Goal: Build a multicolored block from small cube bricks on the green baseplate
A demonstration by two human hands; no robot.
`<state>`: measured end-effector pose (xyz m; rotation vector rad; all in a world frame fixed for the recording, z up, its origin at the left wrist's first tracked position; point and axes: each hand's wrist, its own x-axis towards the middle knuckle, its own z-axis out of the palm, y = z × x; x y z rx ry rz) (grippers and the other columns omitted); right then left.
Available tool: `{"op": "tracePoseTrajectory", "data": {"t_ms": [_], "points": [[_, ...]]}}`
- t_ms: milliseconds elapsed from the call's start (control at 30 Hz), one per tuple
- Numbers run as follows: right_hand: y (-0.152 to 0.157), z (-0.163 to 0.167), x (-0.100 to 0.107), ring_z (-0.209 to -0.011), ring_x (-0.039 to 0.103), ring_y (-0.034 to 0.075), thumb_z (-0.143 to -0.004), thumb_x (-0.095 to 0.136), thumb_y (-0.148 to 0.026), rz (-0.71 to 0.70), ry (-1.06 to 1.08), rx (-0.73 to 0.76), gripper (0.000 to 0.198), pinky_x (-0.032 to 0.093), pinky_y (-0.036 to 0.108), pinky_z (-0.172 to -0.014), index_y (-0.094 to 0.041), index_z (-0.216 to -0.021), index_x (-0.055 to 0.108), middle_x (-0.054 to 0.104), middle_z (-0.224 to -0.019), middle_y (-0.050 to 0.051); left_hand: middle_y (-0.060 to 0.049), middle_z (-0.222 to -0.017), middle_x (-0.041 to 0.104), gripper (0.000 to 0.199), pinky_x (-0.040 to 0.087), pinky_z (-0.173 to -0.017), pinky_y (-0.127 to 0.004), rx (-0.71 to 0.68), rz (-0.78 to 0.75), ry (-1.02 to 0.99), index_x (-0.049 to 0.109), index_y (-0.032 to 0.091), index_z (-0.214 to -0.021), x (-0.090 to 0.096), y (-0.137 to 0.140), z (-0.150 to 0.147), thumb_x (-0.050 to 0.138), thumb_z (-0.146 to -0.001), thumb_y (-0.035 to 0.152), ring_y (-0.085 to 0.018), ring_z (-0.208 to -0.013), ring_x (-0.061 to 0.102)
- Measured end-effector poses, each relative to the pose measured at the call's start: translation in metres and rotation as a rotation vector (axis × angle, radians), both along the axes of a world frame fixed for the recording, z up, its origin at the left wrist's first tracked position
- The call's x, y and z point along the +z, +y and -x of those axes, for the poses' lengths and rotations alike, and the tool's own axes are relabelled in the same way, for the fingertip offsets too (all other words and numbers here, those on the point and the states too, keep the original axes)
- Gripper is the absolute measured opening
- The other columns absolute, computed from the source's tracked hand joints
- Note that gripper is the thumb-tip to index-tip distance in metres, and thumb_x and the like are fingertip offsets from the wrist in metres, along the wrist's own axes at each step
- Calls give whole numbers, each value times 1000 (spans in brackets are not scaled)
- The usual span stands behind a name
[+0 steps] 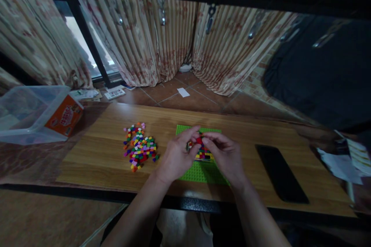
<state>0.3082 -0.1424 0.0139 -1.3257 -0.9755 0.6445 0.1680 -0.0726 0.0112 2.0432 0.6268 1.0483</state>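
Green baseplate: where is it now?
In the head view, the green baseplate lies right of centre on the wooden tabletop, beneath the left hand and right hand, between the brick pile on its left and the flat black slab.

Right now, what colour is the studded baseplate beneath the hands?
The studded baseplate is lime green; the head view shows it.
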Motion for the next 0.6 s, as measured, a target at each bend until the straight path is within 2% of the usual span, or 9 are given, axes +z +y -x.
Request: {"op": "tracePoseTrajectory", "data": {"t_ms": [100, 200, 333, 433, 500, 600], "points": [[-1, 4, 2, -73, 67, 14, -76, 75, -30, 2, 33, 20, 15, 53, 28, -71, -25, -89, 76, 75, -81, 0, -4, -106, 72, 44, 56, -90, -31, 10, -38, 6, 54, 20, -130, 0, -3, -5, 60, -87, 13, -14, -93, 68], [-1, 4, 2, -72, 66, 14, -74, 75, -31, 11, 34, -23, 14, 53, 28, -69, -23, -86, 76, 75, -80, 1, -5, -107, 72, 43, 56, -89, -31, 0, -48, 7, 55, 21, -129, 1, -5, -8, 60, -87, 13, -14, -92, 68], [0, -11, -1, -69, 66, 16, -66, 79, -34, 32, 47, -208, 18, 53, 30, -68, -21, -79, 75, 74, -75, 2, -5, -113, 71, 43, 56, -89, -31, 58, -20, 16, 55, 21, -129, 2, -4, -7, 61, -86, 15, -15, -91, 69], [-1, -30, -8, -67, 66, 17, -60, 80, -37, 121, 44, -361, 24, 52, 32, -67, -19, -76, 75, 74, -73, 4, -8, -112, 71, 38, 56, -81, -31, 179, 71, 38, 59, 18, -124, 1, 3, -5, 61, -86, 19, -16, -86, 69], [-2, -40, -14, -66, 66, 19, -60, 78, -39, 182, 1, -392, 26, 51, 33, -66, -18, -76, 75, 74, -73, 5, -9, -108, 71, 35, 56, -74, -30, 255, 166, 57, 62, 16, -120, -2, 8, -4, 60, -85, 20, -17, -81, 68], [-3, -45, -19, -68, 67, 20, -63, 74, -39, 242, -82, -376, 24, 51, 34, -67, -19, -75, 75, 75, -73, 6, -9, -103, 72, 32, 55, -72, -30, 312, 285, 68, 64, 15, -116, -5, 13, -5, 59, -85, 22, -17, -78, 68]]}}
